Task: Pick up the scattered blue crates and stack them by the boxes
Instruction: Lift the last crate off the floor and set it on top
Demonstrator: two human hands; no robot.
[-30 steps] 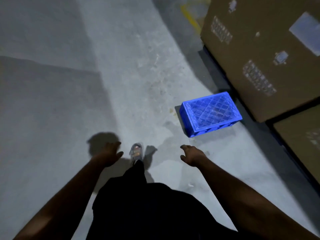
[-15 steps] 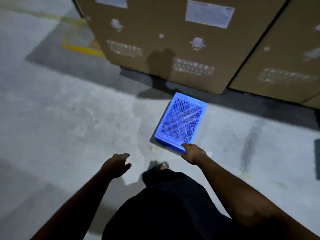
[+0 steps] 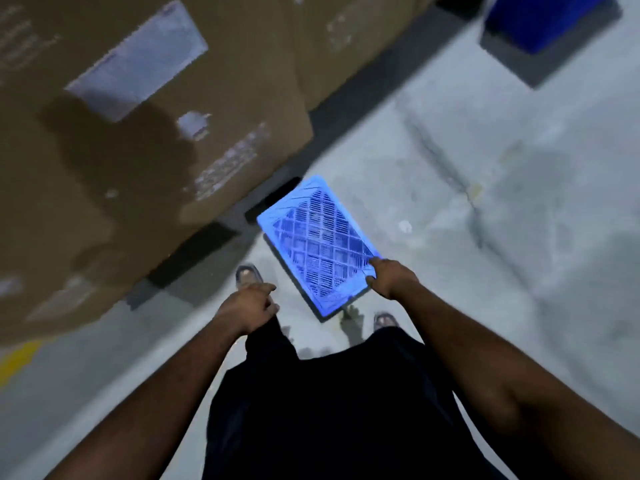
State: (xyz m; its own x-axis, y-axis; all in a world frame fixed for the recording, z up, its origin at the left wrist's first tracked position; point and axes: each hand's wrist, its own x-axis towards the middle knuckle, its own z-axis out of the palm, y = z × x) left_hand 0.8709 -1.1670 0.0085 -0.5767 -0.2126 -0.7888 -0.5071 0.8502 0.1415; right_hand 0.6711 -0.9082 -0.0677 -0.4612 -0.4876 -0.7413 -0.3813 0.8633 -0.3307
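Blue crate (image 3: pixel 320 249) lying upside-down by boxes (image 3: pixel 138 140); right hand (image 3: pixel 393 277) gripping its edge, left hand (image 3: pixel 247 308) hanging loose, empty.

A crate (image 3: pixel 320 249) lies on the floor (image 3: pixel 519 220) just beside the cardboard boxes (image 3: pixel 138 150) that fill the left. The right hand (image 3: pixel 393 278) touches its near right edge; the left hand (image 3: pixel 251 308) hangs to its left. A second crate (image 3: pixel 547 19) sits in the far right corner.

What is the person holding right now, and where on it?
The right hand grips the blue crate at its near edge. The left hand holds nothing.
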